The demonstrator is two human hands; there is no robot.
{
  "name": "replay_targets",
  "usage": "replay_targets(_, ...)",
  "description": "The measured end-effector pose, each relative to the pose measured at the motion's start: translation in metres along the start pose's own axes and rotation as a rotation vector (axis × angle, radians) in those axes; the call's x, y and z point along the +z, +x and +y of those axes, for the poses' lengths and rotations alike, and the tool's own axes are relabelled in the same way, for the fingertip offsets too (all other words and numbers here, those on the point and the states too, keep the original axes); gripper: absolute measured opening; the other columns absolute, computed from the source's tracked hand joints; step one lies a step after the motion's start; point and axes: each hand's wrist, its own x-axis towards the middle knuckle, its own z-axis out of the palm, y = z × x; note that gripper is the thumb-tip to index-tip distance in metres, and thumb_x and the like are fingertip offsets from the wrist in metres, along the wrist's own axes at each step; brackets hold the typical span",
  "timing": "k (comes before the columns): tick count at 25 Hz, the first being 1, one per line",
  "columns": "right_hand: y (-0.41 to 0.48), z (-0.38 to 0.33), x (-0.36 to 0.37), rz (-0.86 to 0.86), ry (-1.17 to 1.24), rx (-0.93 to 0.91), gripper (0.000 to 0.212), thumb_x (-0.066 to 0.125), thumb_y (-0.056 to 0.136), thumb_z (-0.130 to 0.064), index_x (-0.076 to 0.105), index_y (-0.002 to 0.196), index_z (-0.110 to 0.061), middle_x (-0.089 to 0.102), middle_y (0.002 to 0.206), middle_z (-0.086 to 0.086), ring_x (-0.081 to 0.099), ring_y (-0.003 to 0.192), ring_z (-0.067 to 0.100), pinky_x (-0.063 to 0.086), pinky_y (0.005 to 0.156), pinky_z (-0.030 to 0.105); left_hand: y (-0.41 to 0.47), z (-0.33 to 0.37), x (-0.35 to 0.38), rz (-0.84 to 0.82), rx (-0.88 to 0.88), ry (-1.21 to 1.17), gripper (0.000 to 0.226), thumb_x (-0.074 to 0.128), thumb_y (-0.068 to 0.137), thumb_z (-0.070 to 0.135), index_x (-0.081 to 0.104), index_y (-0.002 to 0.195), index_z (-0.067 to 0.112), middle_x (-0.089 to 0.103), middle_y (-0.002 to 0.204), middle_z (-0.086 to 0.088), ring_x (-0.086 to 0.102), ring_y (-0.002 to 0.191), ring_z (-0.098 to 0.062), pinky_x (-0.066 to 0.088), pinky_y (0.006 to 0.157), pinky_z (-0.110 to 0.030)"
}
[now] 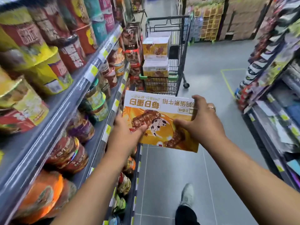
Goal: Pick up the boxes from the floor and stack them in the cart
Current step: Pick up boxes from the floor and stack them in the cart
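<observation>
Item: one orange-and-white box, centre of frame, held flat in mid-air above the grey floor. My left grip clamps its left edge, thumb on top. My right grip clamps its right edge, fingers curled over the far corner. Cart, upper centre: stacked boxes inside. Shelves of tubs, left.

Box aloft — cart ahead, seemingly stacked

An orange-and-white box tilts in mid-air, printed face up. Matching boxes sit stacked in the black wire cart.
</observation>
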Motion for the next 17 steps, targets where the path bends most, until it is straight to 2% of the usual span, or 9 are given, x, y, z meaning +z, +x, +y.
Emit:
replay_targets(4,0.13,-0.005,0.002,-0.008,-0.027,-0.041,0.092,0.076,0.068,-0.055,0.025,0.141,-0.036,0.041,0.131,0.01,0.056,0.111,0.033,0.046,0.09,0.041,0.115,0.037,0.042,0.017,-0.016,0.018,0.079,0.074,0.079,0.046,0.03,0.137,0.016,0.055,0.132,-0.007,0.055,0.117,-0.029,0.045,0.092,-0.038)
replay_targets(8,0.255,-0.017,0.006,-0.025,-0.031,-0.078,0.093,0.076,0.066,-0.057,0.025,0.141,-0.036,0.041,0.13,0.01,0.058,0.108,0.032,0.05,0.09,0.043,0.223,0.066,0.075,0.052,-0.035,-0.019,0.086,0.075,0.078,0.045,0.027,0.143,0.015,0.053,0.136,-0.007,0.053,0.121,-0.028,0.044,0.098,-0.04)
replay_targets(17,0.501,-0.046,0.073,-0.015,-0.053,-0.05,0.088,0.078,0.068,-0.053,0.029,0.138,-0.035,0.041,0.129,0.009,0.058,0.107,0.031,0.049,0.088,0.041,0.478,0.071,0.151,0.025,-0.074,0.014,0.089,0.073,0.075,0.054,0.026,0.139,0.015,0.054,0.133,-0.01,0.055,0.116,-0.032,0.046,0.095,-0.047)
